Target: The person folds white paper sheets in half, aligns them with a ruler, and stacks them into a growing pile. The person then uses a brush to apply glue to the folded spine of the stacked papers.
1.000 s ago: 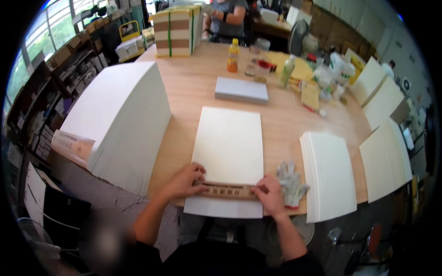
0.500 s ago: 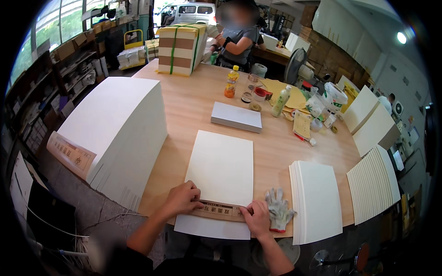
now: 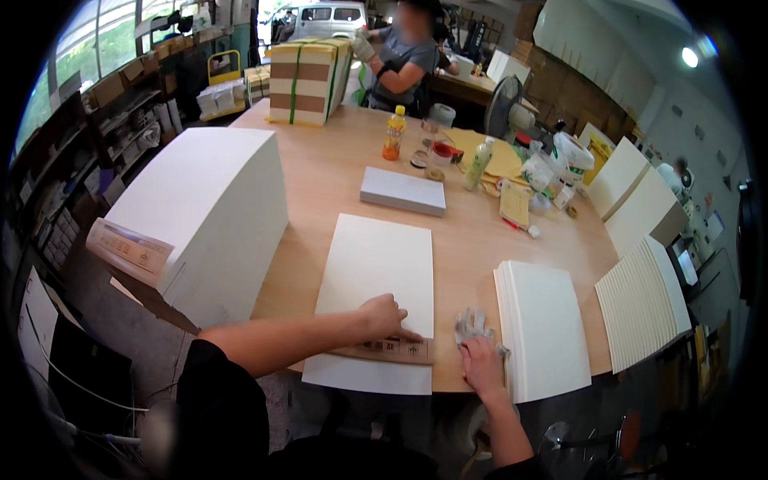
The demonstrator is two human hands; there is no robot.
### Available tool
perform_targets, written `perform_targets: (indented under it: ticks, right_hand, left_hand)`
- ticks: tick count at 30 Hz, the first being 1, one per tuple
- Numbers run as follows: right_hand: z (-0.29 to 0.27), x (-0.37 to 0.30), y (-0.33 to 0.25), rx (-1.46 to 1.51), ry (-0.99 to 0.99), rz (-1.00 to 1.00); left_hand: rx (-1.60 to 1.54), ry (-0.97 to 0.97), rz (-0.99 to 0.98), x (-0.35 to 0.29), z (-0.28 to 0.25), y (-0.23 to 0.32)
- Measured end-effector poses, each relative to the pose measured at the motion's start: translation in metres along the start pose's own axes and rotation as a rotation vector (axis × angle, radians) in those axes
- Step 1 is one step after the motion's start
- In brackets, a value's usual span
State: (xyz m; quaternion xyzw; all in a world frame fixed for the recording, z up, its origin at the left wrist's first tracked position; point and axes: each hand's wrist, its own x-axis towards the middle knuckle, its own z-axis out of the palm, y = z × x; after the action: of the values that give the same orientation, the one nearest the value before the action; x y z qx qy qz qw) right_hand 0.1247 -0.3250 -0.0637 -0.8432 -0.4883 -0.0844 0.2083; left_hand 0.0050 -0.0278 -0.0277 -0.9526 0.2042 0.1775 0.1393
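There's your left hand (image 3: 386, 318), loosely curled, gripping nothing, forefinger on the brown printed paper strip (image 3: 388, 350) across the near part of that rectangular cream-white sheet (image 3: 376, 264); your right hand (image 3: 483, 364) covers the grey-white knitted glove (image 3: 474, 326), fingers bent, grip impossible to tell.

From up on the person's head, a wide fisheye view tips down and forward — hands (image 3: 382, 318) and counter (image 3: 320, 160) close below, the van (image 3: 320, 16) far off near the top.
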Motion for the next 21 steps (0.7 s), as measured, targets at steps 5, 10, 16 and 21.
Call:
perform_targets:
  ticks: [5, 10, 16, 21]
  right_hand:
    - [-0.013, 0.01, -0.009, 0.092, 0.075, -0.024]
    - [0.008, 0.011, 0.009, 0.136, -0.04, -0.017]
    - [-0.019, 0.022, -0.004, 0.405, -0.005, 0.194]
    - [-0.021, 0.007, -0.005, -0.009, 0.026, -0.005]
  left_hand:
    - [0.027, 0.042, 0.025, -0.008, -0.006, -0.003]
    - [-0.049, 0.099, 0.03, -0.011, -0.007, -0.008]
    - [-0.004, 0.018, 0.019, -0.017, -0.012, -0.009]
    - [0.039, 0.004, 0.075, -0.01, -0.026, -0.007]
